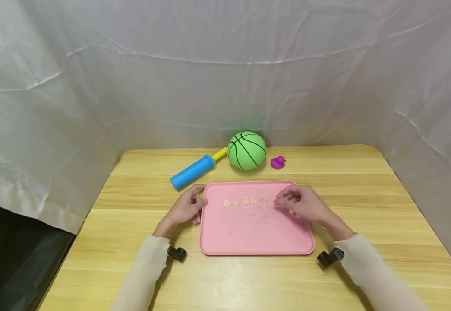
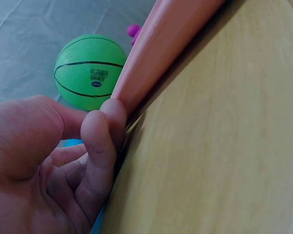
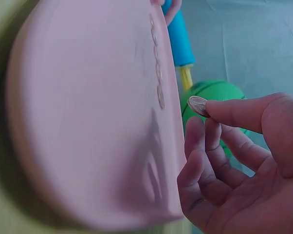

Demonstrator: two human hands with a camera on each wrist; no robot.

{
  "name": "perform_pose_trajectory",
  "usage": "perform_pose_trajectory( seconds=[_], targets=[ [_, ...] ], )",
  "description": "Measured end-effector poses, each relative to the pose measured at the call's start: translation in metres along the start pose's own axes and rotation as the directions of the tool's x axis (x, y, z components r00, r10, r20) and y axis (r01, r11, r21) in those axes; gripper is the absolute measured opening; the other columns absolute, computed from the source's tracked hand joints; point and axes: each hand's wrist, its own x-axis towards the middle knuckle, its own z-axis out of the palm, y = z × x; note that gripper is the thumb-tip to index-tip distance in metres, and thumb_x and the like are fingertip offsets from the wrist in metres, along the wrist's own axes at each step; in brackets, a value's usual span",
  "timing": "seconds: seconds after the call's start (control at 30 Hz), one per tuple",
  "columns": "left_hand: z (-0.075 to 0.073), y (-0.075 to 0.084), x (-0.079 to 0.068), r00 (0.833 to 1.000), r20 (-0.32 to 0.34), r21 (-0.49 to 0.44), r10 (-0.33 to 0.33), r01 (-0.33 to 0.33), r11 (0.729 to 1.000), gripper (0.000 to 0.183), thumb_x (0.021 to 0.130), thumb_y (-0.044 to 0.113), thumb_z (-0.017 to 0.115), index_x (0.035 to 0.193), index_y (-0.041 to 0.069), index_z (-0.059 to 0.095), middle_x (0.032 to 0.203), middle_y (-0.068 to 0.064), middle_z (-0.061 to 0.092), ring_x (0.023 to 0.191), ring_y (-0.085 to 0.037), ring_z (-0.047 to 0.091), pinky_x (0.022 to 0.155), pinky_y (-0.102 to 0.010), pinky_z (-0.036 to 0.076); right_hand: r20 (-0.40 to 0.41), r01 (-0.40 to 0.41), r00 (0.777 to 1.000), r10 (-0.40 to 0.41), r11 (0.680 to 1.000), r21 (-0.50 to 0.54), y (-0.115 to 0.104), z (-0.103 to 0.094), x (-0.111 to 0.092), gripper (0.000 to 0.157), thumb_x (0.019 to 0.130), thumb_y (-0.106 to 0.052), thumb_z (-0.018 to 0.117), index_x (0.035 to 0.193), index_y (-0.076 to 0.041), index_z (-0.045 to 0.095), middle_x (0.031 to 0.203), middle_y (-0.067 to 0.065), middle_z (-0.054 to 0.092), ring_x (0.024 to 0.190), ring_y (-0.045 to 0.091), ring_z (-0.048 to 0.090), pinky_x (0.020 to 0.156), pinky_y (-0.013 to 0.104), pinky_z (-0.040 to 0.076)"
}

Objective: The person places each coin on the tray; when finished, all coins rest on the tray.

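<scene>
A pink tray (image 1: 256, 235) lies on the wooden table, with several copper coins (image 1: 245, 201) set out in a row across its upper part. My right hand (image 1: 301, 204) pinches another coin (image 3: 198, 106) between thumb and fingertips, holding it over the tray just right of that row. In the right wrist view the pinched coin is tilted and apart from the tray surface. At the tray's left edge, my left hand (image 1: 186, 207) pinches the rim (image 2: 137, 73) with thumb and finger.
Behind the tray stand a green ball (image 1: 246, 150) with black lines, a blue pump (image 1: 192, 172) with a yellow end, and a small purple duck (image 1: 278, 162). Another coin (image 1: 324, 228) shows partly beside my right wrist on the table. A pale curtain (image 1: 225, 86) hangs behind.
</scene>
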Motion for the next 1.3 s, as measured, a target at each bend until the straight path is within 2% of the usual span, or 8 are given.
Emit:
perform_pose_trajectory(
  seconds=[0.17,0.43,0.77,1.1,1.17,1.3],
  targets=[
    [0.0,-0.001,0.0,1.0,0.002,-0.004,-0.002,0.002,1.0,0.052,0.112,0.008,0.061,0.162,0.004,0.045,0.084,-0.012,0.064,0.049,-0.016,0.064,0.044,-0.027,0.058,0.043,0.027,0.999,-0.029,0.999,0.029,-0.004,0.01,0.008,0.021,0.099,-0.016,0.081,0.115,-0.002,0.078,0.103,0.015,0.077,0.081,0.022,0.07,0.064,0.029,0.064],
    [0.001,-0.001,0.001,1.0,0.006,-0.01,0.008,-0.008,1.0,0.052,0.112,0.008,0.06,0.162,0.003,0.044,0.083,-0.011,0.064,0.049,-0.015,0.064,0.044,-0.027,0.058,0.114,0.07,0.99,-0.082,0.992,0.104,-0.005,0.024,0.022,0.024,0.098,-0.008,0.079,0.118,0.005,0.078,0.103,0.021,0.082,0.078,0.017,0.074,0.062,0.026,0.061],
    [0.001,0.001,-0.002,1.0,0.004,-0.007,0.012,-0.012,1.0,0.052,0.112,0.008,0.059,0.162,0.003,0.044,0.083,-0.012,0.064,0.049,-0.015,0.064,0.043,-0.027,0.058,0.17,0.018,0.985,-0.039,0.992,0.125,-0.022,0.05,0.028,0.02,0.098,-0.01,0.079,0.116,0.0,0.078,0.099,0.016,0.081,0.079,0.018,0.071,0.064,0.024,0.061],
    [0.002,0.003,-0.001,1.0,0.007,-0.004,0.023,-0.023,1.0,0.051,0.112,0.007,0.059,0.161,0.002,0.045,0.082,-0.012,0.064,0.048,-0.014,0.064,0.043,-0.027,0.058,0.199,-0.038,0.98,0.008,0.988,0.148,-0.044,0.077,0.037,0.02,0.096,-0.02,0.085,0.109,-0.005,0.079,0.094,0.016,0.079,0.078,0.02,0.071,0.061,0.024,0.058],
    [0.003,0.003,0.0,1.0,0.01,-0.005,0.022,-0.022,1.0,0.051,0.112,0.007,0.06,0.161,0.003,0.045,0.082,-0.012,0.064,0.048,-0.014,0.064,0.043,-0.027,0.058,0.197,-0.032,0.98,0.002,0.989,0.148,-0.045,0.081,0.038,0.019,0.096,-0.02,0.085,0.108,-0.005,0.079,0.093,0.016,0.079,0.076,0.02,0.072,0.06,0.024,0.058],
    [0.005,0.002,0.0,1.0,0.013,-0.006,0.019,-0.019,1.0,0.051,0.112,0.007,0.06,0.161,0.003,0.045,0.082,-0.011,0.063,0.048,-0.014,0.063,0.043,-0.027,0.058,0.202,-0.044,0.979,0.01,0.985,0.165,-0.046,0.09,0.04,0.019,0.095,-0.02,0.086,0.107,-0.006,0.08,0.085,0.014,0.078,0.064,0.017,0.071,0.049,0.022,0.05]
  ],
)
